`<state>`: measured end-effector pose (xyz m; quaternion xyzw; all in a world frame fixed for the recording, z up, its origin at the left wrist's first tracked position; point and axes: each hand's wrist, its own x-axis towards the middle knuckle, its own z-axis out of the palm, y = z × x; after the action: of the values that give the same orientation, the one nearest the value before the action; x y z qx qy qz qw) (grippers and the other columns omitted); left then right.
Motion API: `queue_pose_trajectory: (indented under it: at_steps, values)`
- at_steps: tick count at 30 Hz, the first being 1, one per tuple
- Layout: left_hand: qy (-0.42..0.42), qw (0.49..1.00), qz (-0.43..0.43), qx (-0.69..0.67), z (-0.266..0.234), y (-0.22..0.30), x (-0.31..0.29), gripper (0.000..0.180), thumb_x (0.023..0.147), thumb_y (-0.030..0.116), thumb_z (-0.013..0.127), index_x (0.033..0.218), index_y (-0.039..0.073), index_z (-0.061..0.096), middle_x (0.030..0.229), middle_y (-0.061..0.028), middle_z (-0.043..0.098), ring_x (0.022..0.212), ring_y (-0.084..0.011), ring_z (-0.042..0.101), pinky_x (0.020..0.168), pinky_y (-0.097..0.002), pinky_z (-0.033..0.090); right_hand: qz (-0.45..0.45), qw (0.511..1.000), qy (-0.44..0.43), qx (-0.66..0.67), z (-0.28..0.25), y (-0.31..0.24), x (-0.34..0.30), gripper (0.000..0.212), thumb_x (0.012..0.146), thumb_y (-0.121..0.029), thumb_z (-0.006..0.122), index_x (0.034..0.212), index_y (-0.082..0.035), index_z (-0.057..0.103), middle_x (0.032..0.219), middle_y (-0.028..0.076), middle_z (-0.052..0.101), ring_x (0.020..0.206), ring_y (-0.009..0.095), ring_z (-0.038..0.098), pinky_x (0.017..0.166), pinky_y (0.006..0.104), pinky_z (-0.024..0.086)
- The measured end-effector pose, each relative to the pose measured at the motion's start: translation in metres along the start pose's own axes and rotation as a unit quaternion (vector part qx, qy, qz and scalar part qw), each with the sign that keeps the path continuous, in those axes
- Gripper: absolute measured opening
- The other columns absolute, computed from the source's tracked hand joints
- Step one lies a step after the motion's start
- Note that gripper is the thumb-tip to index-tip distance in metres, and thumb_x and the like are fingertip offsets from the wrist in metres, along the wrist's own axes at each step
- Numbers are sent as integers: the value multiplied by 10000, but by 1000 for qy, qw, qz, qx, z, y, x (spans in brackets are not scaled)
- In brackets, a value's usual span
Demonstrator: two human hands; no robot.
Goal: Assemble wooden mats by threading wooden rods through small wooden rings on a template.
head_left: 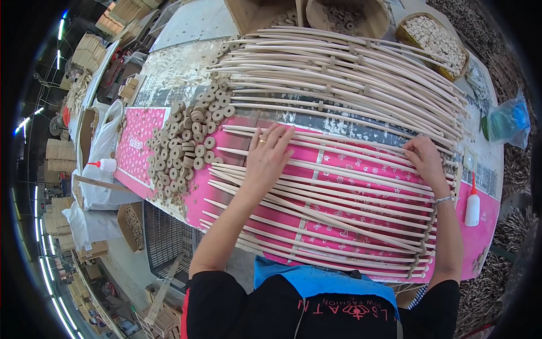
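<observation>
Long pale wooden rods [339,195] lie side by side across a pink patterned sheet in front of me. My left hand [268,155] rests over the left part of the upper rods, its fingers stretched out and a ring on one of them. Toward the right ends of the same rods, my right hand [424,161] has its fingers curled at a wooden rod [384,151]; the fingertips are partly hidden. Small brown washer-like pieces [423,243] sit along the right ends of the nearer rods. Farther back lies another group of rods [339,73], with small blocks on some.
Many holed brown discs [183,144] are heaped left of the rods. A basket of pale beads [435,42] and a round container of discs [347,20] stand at the back. White red-tipped bottles [472,208] stand at both sides. A blue plastic bag [508,121] hangs at right.
</observation>
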<state>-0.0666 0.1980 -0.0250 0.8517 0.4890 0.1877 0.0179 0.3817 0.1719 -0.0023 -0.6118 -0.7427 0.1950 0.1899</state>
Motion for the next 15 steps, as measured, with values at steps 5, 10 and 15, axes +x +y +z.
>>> queue_pose_trajectory:
  at_steps: [5, 10, 15]
  values:
    - [-22, 999, -28, -18, 2, 12, -5, 546, 1005, 218, 684, 1528, 124, 557, 1554, -122, 548, 1480, -328, 480, 1239, -513, 348, -19, 998, 42, -34, 6, -1, 0, 111, 865, -58, 756, 963, -43, 706, 906, 102, 635, 912, 305, 627, 840, 422, 497]
    - [-26, 999, -29, -21, 5, 22, -7, 568, 1026, 255, 666, 1564, 135, 530, 1643, -132, 471, 1508, -370, 441, 1252, -526, 331, -18, 998, 57, -27, 4, 0, -1, 113, 868, -71, 757, 961, -52, 697, 916, 94, 629, 940, 305, 627, 846, 430, 497]
    - [-53, 998, -15, -22, 28, 25, 4, 592, 1005, 322, 676, 1552, 135, 547, 1630, -161, 487, 1537, -374, 384, 1270, -542, 244, -48, 991, 101, -76, 13, 35, -12, 110, 886, -172, 752, 910, -80, 696, 884, 109, 621, 903, 335, 610, 818, 472, 486]
